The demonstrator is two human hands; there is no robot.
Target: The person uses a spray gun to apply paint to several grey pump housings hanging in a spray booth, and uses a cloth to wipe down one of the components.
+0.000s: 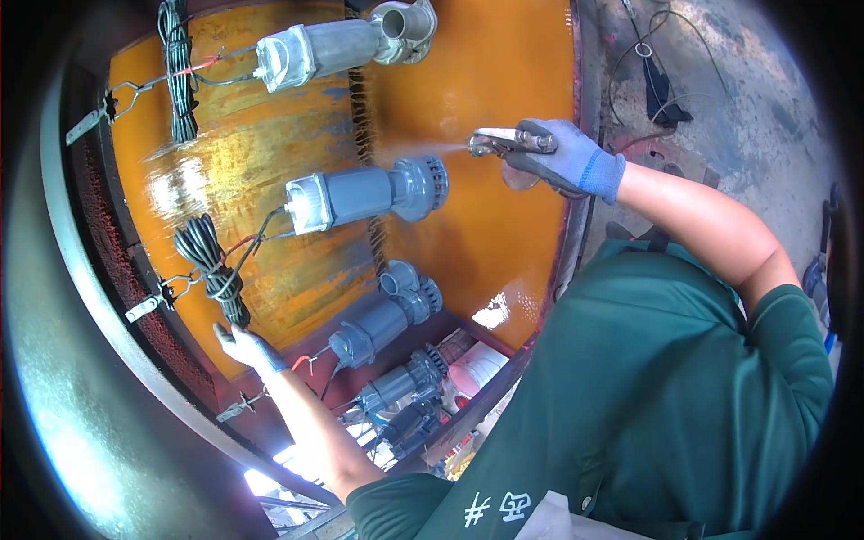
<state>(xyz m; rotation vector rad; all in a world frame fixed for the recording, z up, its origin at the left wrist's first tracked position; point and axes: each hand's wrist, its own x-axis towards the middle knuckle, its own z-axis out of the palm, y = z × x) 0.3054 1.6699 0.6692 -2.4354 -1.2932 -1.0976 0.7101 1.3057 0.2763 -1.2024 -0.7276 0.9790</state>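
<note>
My right hand (569,155), in a grey-blue work glove, is closed around a metal spray gun (508,141). A pale mist leaves its nozzle toward the left, over the flared end of a grey-painted submersible pump (360,200). This pump hangs sideways, and its cable is tied in a dark coil (211,261) to its left. Just below the coil's lower end is my gloved left hand (247,349), fingers apart; whether the fingertips touch the cable I cannot tell. A lighter, silvery pump (328,54) hangs above the grey one, with its own coiled cable (178,72).
Behind the pumps stands an orange, paint-streaked panel (477,72). Below hang more grey pumps (378,328), near a white-and-pink bucket (477,367). Metal hooks (148,308) line a curved rail (117,333) at left. A thin hose (612,81) lies on the concrete floor (747,117).
</note>
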